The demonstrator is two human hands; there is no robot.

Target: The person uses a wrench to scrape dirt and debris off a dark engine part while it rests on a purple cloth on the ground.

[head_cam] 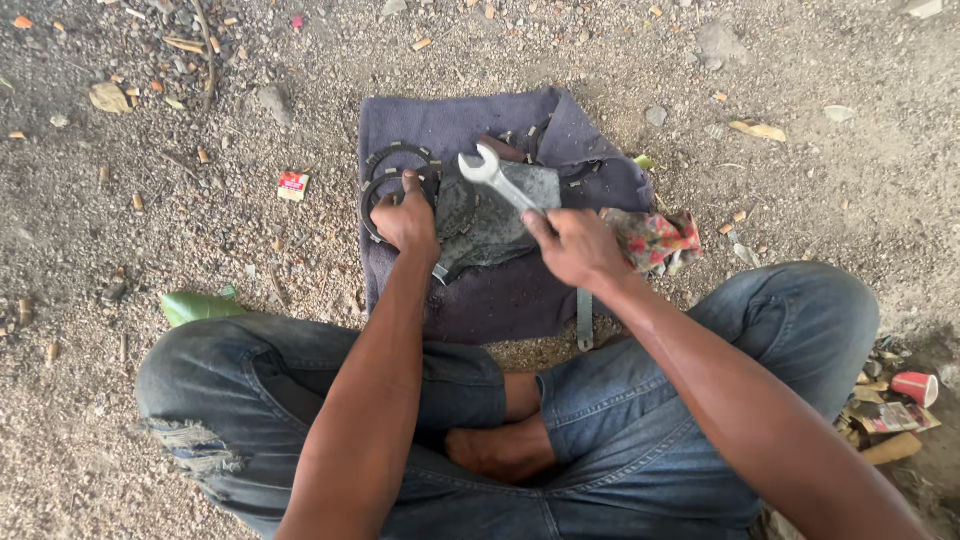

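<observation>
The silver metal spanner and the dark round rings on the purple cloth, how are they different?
The silver metal spanner is long, straight and shiny; the dark round rings are flat, dull hoops. The spanner is held up in the right hand; the rings lie on the purple cloth under the left hand. There is one spanner but several rings.

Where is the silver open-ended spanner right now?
In the head view, the silver open-ended metal spanner is gripped in the right hand, just right of centre, its open end over the dark grey metal cover on the purple cloth.
</observation>
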